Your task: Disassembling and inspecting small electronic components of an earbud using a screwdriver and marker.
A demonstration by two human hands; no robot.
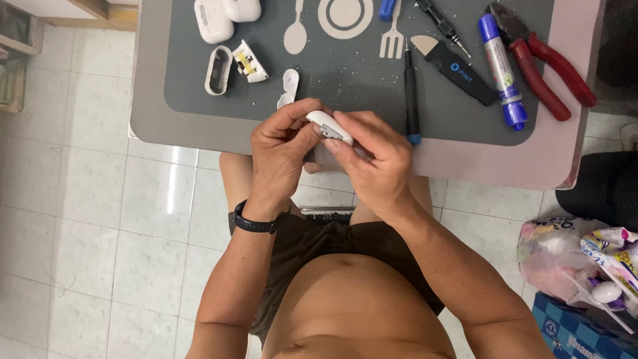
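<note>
Seen from above, largest first. The bench (159,126) carries a grey mat (345,73) printed with pale cutlery shapes and dusted with white crumbs. On the mat's right lie red-handled pliers (541,63), a blue marker (502,70), a black pry tool (455,63) with a pale blade, and a thin dark screwdriver (411,96) with a blue tip. On its left we see a closed white earbud case (212,21), an opened oval shell (218,70) and a white inner block (250,62) with yellow parts, all well apart from the hands.

Both hands meet at the bench's near edge, over the person's lap. The left hand (279,156), above a black wristband (254,225), and the right hand (372,159) share one small white plastic piece (325,124) with a grey metal part at one end. The fingers (296,113) of the left hand are clamped on its upper end; the right thumb and forefinger pinch its lower side.

We judge the piece light, stiff and smooth, so likely slippery under bare skin, and thin enough to crack if bent. The safer hold is across its broad rounded faces, away from the metal end and any sharp broken edge.
</note>
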